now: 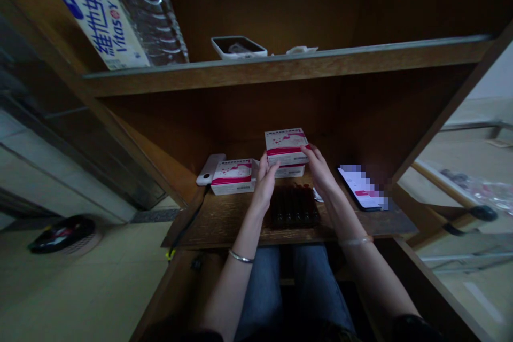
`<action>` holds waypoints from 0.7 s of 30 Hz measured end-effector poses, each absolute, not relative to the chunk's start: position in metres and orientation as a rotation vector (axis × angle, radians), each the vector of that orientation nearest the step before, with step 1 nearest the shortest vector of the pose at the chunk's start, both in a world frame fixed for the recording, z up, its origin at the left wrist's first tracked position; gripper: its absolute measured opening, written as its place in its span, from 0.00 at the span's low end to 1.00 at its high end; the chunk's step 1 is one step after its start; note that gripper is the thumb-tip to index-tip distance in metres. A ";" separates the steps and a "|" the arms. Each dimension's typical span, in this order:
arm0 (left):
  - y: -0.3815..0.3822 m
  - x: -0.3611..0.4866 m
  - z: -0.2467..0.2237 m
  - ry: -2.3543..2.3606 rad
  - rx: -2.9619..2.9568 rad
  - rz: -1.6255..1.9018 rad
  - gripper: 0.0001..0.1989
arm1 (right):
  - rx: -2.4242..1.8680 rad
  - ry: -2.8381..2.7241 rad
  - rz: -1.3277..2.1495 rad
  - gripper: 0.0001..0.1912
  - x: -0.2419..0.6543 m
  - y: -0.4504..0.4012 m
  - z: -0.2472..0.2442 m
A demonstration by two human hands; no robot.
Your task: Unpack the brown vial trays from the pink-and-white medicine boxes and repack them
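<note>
Between my two hands is a white and pink carton (286, 141), gripped at its sides. My left hand (264, 181) closes on its left side, with the thumb at the front lower edge. On the opposite side, my right hand (318, 168) has its fingers on the right edge. Just beneath it sits another carton (290, 171), mostly covered by the held one. A similar carton (234, 175) lies on the desk to the left of my left hand. Nearer to me, below the hands, a row of several dark brown vials (294, 206) lies on the desk.
A lit phone (360, 187) lies at the right of the wooden desk (228, 219). A white device (211, 168) with a black cable is at the left. The shelf above (320, 67) bears a water bottle (148, 16), a Vitasoy carton (102, 21) and a white-rimmed phone (239, 47).
</note>
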State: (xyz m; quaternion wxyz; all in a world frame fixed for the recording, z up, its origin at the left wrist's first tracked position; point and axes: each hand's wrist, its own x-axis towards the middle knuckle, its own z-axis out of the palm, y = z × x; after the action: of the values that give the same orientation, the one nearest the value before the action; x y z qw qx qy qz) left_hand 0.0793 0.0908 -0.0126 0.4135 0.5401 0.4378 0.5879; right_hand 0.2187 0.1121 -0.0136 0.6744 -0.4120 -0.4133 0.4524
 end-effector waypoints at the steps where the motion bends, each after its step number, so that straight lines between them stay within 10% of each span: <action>1: 0.084 0.080 -0.010 1.079 1.357 1.481 0.25 | -0.917 -0.918 0.994 0.23 0.217 0.106 -0.010; 21: 0.003 0.071 0.021 0.743 1.534 1.699 0.28 | -0.665 -0.766 1.146 0.21 0.218 0.023 0.041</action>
State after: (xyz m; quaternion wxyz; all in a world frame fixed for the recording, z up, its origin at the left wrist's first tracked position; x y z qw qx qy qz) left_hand 0.0714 0.0026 0.0209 0.3591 0.5950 0.2881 0.6589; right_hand 0.2176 0.0228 0.0412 0.7212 -0.3010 -0.3466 0.5187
